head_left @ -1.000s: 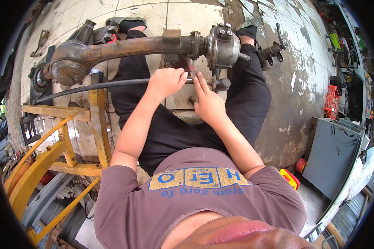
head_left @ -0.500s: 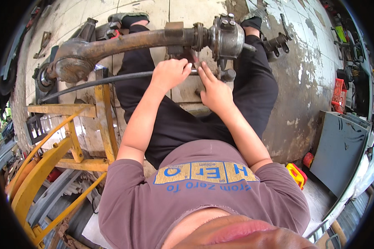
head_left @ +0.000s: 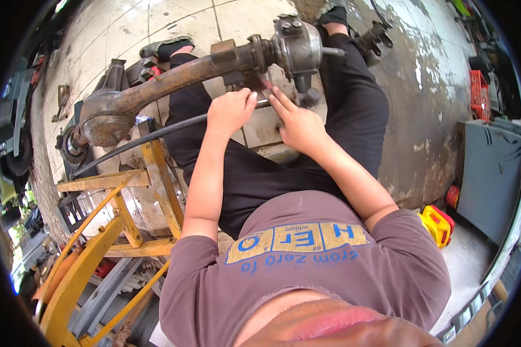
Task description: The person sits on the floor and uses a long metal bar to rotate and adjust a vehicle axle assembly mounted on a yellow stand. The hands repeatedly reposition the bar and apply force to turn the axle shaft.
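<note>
Currently | left hand (head_left: 230, 113): fingers curled over black rod (head_left: 169, 130), grip hidden | right hand (head_left: 300, 126): two fingers straight, grip unclear | rod nearside of axle housing (head_left: 185, 77) | uneven pressure might roll it

The axle (head_left: 173, 82) lies crosswise over the left leg (head_left: 186, 99), with the hub (head_left: 300, 51) at its right end. On the near side runs the rod (head_left: 176, 129), the left hand (head_left: 230, 111) around it and the right hand (head_left: 301, 128) just to the right. The frame (head_left: 167, 188) stands left (the rod crosses its far end); the cabinet (head_left: 492, 176) stands far right, the crate (head_left: 479, 92) beyond.
</note>
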`<state>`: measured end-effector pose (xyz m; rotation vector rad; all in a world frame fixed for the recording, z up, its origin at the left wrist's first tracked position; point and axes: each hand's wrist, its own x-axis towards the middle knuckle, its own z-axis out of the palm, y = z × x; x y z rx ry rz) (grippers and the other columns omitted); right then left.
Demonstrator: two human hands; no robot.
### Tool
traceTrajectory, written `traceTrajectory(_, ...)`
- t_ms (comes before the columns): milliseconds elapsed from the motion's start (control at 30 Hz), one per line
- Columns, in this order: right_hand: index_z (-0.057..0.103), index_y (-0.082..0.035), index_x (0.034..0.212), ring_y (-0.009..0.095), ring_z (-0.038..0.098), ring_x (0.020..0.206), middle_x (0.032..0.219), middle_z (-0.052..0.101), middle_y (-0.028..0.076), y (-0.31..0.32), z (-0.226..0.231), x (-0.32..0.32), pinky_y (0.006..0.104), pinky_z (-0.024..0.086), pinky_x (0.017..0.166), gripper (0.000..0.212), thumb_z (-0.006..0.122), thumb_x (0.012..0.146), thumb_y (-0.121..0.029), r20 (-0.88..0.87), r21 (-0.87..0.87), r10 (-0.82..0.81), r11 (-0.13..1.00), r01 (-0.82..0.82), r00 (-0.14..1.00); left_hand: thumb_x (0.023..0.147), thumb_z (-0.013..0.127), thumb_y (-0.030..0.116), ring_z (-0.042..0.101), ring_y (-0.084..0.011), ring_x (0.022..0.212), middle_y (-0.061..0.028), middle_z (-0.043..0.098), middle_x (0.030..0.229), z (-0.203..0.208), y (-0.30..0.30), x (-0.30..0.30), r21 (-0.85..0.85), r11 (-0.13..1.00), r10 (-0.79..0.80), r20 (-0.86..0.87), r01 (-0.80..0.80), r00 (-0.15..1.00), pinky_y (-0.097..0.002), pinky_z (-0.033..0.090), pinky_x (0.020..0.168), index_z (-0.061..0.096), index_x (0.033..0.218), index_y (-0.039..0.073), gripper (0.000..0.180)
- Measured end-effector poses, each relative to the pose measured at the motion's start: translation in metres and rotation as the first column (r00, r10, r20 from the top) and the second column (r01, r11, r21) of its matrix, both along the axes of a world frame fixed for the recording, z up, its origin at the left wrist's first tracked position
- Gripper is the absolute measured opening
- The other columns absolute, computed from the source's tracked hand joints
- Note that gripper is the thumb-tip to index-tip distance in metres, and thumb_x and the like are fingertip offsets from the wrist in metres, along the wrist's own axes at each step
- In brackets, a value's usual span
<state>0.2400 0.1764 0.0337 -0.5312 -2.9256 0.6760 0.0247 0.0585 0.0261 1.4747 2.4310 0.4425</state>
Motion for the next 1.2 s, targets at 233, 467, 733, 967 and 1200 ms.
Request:
traceTrajectory(233,0.051,-0.008,0.168,0.035,0.082,0.088,0.182,0.043,0.011,-0.012,0.006,0.01,0.0486,0.067,0.076,0.087,0.073,0.083,-0.008,0.031,-0.019,-0.002,1.0,0.002,1.0,0.113,0.058,0.043,0.077,-0.0463,0.087,-0.0211,0.078,0.087,-0.005,-0.005,0.006,-0.022,1.0,0.007,0.001,-0.007,1.0,-0.0592,0.061,0.078,0.072,0.098,0.008,0.04)
traceTrajectory(467,0.05,-0.005,0.167,0.038,0.082,0.087,0.181,0.043,0.014,-0.015,0.013,0.017,0.05,0.067,0.078,0.084,0.071,0.086,-0.01,0.065,-0.082,-0.023,0.996,0.028,0.998,0.113,0.059,0.041,0.076,-0.047,0.087,-0.0218,0.078,0.087,-0.001,-0.004,0.01,-0.049,0.999,0.025,0.001,-0.025,1.0,-0.0591,0.061,0.081,0.073,0.098,0.009,0.038)
traceTrajectory(733,0.043,-0.004,0.171,0.036,0.081,0.086,0.184,0.036,0.016,-0.016,0.008,0.008,0.0497,0.066,0.076,0.09,0.071,0.086,-0.009,0.097,-0.086,-0.012,0.996,0.02,0.995,0.113,0.058,0.041,0.077,-0.0451,0.09,-0.0209,0.079,0.09,-0.001,-0.002,0.014,-0.072,0.997,0.029,-0.025,-0.031,0.999,-0.0578,0.061,0.082,0.075,0.1,0.01,0.037)
traceTrajectory(967,0.047,-0.001,0.169,0.034,0.081,0.081,0.181,0.042,0.019,-0.024,0.004,0.012,0.0474,0.067,0.071,0.083,0.067,0.089,-0.009,0.066,-0.036,-0.023,0.999,0.026,0.998,0.112,0.06,0.041,0.077,-0.0479,0.085,-0.0233,0.078,0.088,-0.005,-0.006,0.01,-0.06,0.998,0.02,-0.018,-0.021,1.0,-0.0601,0.062,0.079,0.075,0.099,0.009,0.038)
traceTrajectory(1200,0.047,-0.002,0.169,0.036,0.081,0.077,0.182,0.04,0.02,-0.012,-0.014,-0.004,0.0484,0.067,0.069,0.085,0.066,0.087,-0.012,0.057,0.043,0.013,0.999,-0.015,0.998,0.111,0.06,0.041,0.078,-0.0444,0.085,-0.0205,0.08,0.088,0.001,-0.003,0.009,-0.076,0.996,0.042,0.007,-0.041,0.999,-0.0586,0.063,0.081,0.075,0.098,0.009,0.038)
